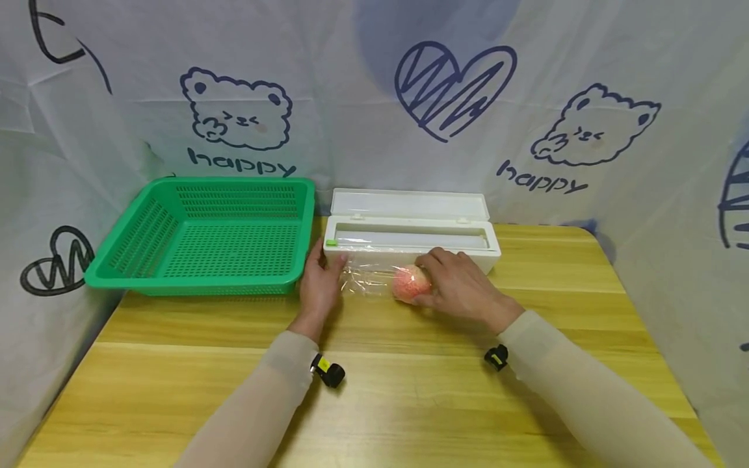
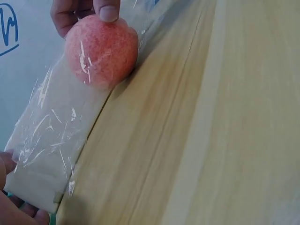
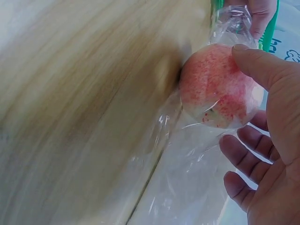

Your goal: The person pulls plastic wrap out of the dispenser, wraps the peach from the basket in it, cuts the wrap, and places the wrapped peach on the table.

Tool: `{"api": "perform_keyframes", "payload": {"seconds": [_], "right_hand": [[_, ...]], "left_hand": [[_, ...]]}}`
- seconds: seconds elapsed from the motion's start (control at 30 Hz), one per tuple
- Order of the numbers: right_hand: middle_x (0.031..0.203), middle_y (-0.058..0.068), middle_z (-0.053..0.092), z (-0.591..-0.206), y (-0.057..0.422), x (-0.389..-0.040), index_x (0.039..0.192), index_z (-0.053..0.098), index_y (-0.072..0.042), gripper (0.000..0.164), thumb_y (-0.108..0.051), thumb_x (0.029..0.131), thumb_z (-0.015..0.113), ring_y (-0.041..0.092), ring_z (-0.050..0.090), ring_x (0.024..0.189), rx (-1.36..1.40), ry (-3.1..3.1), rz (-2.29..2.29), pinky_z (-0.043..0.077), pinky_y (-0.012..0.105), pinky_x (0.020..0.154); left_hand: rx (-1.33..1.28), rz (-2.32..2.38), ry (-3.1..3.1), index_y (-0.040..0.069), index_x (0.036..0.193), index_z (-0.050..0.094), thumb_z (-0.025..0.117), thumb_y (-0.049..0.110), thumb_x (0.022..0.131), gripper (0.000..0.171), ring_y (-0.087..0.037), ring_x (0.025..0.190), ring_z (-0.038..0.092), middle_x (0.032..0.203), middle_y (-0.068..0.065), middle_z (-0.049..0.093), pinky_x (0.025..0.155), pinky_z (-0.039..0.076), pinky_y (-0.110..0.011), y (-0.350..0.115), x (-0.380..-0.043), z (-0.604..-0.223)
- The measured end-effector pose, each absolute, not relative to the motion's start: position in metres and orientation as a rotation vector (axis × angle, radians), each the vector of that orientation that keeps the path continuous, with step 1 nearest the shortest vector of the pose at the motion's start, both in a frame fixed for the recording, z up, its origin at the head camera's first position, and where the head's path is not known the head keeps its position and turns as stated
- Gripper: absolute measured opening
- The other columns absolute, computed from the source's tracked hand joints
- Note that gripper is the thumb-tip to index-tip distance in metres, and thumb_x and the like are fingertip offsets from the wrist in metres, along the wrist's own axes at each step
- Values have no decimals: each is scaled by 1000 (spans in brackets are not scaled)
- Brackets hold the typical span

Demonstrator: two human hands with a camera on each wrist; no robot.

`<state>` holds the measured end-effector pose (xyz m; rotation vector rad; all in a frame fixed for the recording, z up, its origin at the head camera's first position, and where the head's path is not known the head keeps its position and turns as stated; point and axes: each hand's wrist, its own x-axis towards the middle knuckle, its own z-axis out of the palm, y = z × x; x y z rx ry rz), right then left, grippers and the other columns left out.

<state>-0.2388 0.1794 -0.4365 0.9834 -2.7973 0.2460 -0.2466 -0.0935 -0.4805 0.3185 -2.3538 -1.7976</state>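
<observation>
The right hand point(image 1: 459, 286) clamps thumb and fingers on the peach point(image 1: 406, 284), under clear film point(image 1: 367, 281), before the white dispenser point(image 1: 409, 225). The left hand's point(image 1: 318, 286) fingers, partly hidden, appear curled round its left end.

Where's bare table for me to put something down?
Bare table lies between the left sleeve and right sleeve, and right of the white box, beyond the right sleeve. The green basket is empty too. Crowded: in front of the box, where left hand, film, pink fruit and right hand sit close together.
</observation>
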Motion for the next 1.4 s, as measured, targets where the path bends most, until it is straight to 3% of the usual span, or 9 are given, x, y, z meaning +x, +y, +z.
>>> {"api": "perform_keyframes", "payload": {"seconds": [0.13,0.37,0.63,0.77,0.93,1.2,1.4], "right_hand": [[110,4,57,-437,180,-240,122,55,-12,65,-58,79,69,19,50,94,996,-2788,238,43,42,78],[112,5,58,-434,179,-241,124,55,-11,67,-60,80,67,19,51,95,1006,-2771,231,44,42,77],[117,8,59,-418,170,-252,125,55,-8,61,-56,89,59,24,54,103,1029,-2750,299,46,47,86],[113,5,60,-403,149,-264,123,58,-9,51,-51,94,56,22,55,99,990,-2798,398,46,46,90],[105,5,64,-393,113,-283,118,64,-8,39,-40,96,58,19,58,92,991,-2845,483,50,41,84],[107,3,66,-394,56,-299,119,65,-11,33,-35,96,58,18,59,97,1071,-2894,429,49,38,90],[109,4,67,-395,30,-303,120,66,-12,32,-32,96,59,18,60,98,1141,-2860,368,49,37,92]], "left_hand": [[316,-1833,-2341,16,150,32,56,37,98,61,-19,131,43,150,-7,43,108,38,-36,-96,-248,-482],[336,-1822,-2364,16,151,31,55,39,98,63,-21,130,43,150,-7,42,108,39,-37,-97,-250,-484],[336,-1822,-2353,13,151,31,56,38,97,64,-21,130,44,149,-8,43,108,38,-37,-96,-250,-483],[347,-1808,-2354,14,151,32,56,39,97,64,-20,130,44,150,-7,43,108,38,-36,-96,-250,-484],[344,-1808,-2349,15,150,32,55,39,97,63,-19,129,45,149,-6,43,107,39,-36,-96,-251,-486],[315,-1795,-2301,12,148,37,58,35,97,60,-20,123,51,143,-9,51,103,44,-39,-95,-251,-489],[338,-1682,-2331,22,147,40,58,39,96,56,-21,116,54,129,-8,59,100,44,-44,-95,-248,-491]]}}
